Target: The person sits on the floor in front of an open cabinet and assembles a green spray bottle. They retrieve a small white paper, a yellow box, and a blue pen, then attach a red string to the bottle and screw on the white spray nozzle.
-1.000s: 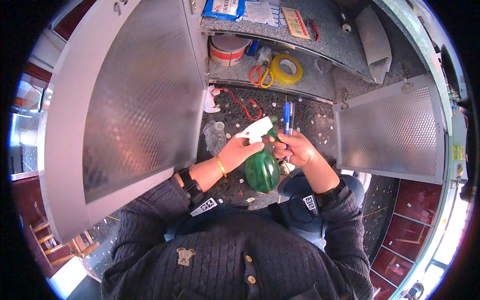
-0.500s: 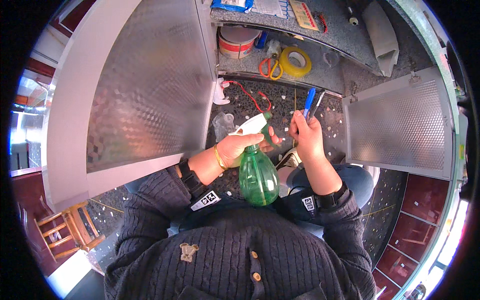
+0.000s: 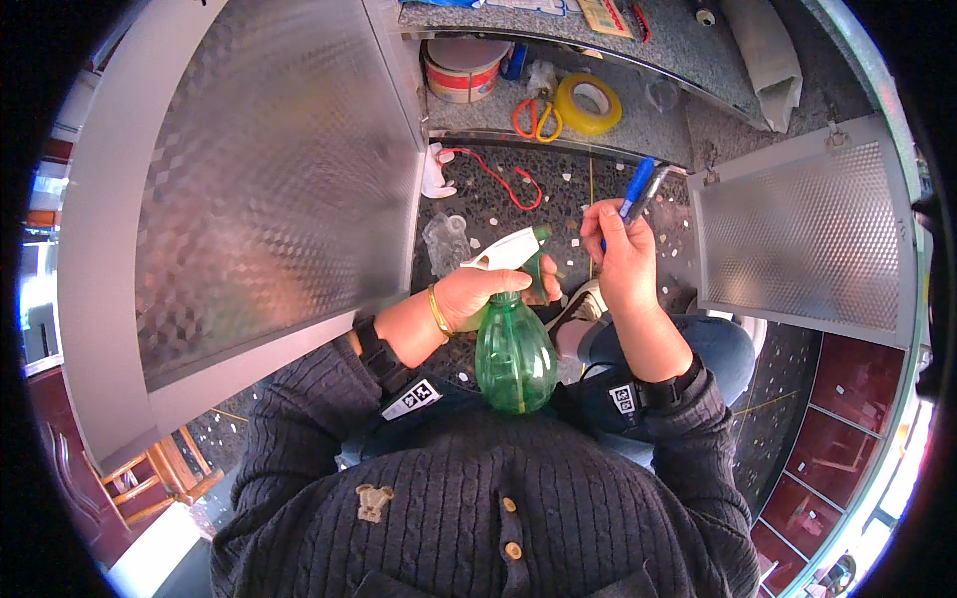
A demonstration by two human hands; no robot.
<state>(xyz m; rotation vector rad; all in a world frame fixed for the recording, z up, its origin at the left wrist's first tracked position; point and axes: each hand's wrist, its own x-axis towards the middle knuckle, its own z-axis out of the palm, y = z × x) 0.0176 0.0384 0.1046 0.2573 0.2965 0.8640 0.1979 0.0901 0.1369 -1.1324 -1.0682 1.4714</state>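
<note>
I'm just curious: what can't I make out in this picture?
All in the head view:
- Green spray bottle: neck partly hidden by the left hand.
- Darker pen: lower part hidden by the right hand.
- Cream card on the upper shelf: cut off by the top edge.

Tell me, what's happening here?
Someone's left hand holds a green spray bottle around the neck, below its white top. Their right hand holds a blue pen and a darker pen, apart from the bottle. In front, scissors and a yellow tape roll lie on a low shelf.
</note>
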